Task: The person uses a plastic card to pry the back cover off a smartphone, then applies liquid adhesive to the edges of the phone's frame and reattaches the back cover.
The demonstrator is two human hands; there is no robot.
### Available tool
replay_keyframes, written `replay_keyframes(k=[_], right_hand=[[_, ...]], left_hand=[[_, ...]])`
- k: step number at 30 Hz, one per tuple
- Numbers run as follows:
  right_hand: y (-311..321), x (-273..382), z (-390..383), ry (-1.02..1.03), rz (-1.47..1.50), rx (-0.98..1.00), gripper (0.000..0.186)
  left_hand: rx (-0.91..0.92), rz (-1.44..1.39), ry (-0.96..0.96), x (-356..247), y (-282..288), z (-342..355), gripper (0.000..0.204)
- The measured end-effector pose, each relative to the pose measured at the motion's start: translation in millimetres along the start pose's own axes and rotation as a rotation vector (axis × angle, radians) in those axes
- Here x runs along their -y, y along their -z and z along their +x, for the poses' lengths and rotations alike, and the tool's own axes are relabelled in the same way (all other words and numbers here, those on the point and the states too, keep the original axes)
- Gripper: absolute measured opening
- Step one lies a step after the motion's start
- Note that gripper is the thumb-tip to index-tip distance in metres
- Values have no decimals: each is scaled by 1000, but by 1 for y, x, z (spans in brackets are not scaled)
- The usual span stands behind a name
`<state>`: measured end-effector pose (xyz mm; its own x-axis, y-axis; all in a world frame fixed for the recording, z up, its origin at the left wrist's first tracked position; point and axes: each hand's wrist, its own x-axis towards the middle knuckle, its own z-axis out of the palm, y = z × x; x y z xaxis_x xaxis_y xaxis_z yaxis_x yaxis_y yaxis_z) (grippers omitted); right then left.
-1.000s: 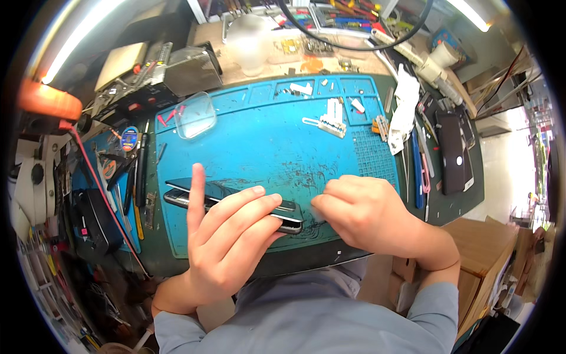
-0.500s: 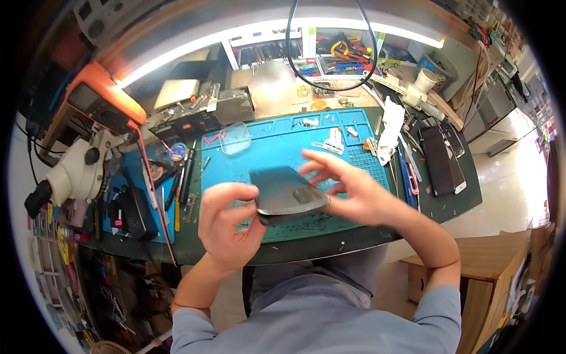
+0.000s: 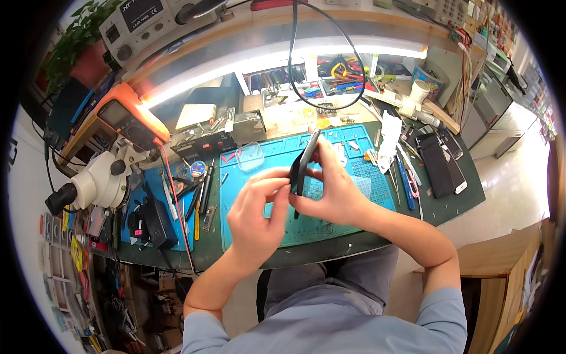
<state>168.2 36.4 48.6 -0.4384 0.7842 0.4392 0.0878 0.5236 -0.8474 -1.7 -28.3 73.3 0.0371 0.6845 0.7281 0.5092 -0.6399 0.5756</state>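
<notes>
A thin dark smartphone [image 3: 305,160] is held edge-on above the blue work mat [image 3: 265,236], tilted so that its narrow side faces me. My left hand [image 3: 257,211] pinches its near left side between thumb and fingers. On the other side, my right hand [image 3: 335,192] grips it with the thumb low and the fingers along the far face, partly hidden. A clear plastic tray [image 3: 250,157] lies on the mat beyond my left hand.
An orange multimeter [image 3: 133,118] stands at the back left, above a white microscope [image 3: 94,184]. Pliers, screwdrivers and a black box [image 3: 158,224] lie on the left. To the right are a blue-handled tool [image 3: 405,182] and dark phones [image 3: 437,165]. A black cable loop [image 3: 290,71] hangs overhead.
The phone has turned from lying nearly flat to standing on edge. My right hand has closed around its right side, and my left hand has shifted right with it. The view has tilted up.
</notes>
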Motion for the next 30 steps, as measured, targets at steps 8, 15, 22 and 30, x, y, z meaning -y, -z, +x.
replay_keyframes(k=[8,15,22,30], right_hand=[[3,-9,-7,-72,198,83,112],[9,-21,-14,-128,241,137,109],[7,-25,-15,-142,318,124,108],[15,-23,-12,-75,344,37,107]], left_hand=[[143,350,-130,-3,-6,24,40],[188,7,97,10,-28,23,36],[217,36,198,4,-28,26,36],[396,-366,218,12,-13,23,58]])
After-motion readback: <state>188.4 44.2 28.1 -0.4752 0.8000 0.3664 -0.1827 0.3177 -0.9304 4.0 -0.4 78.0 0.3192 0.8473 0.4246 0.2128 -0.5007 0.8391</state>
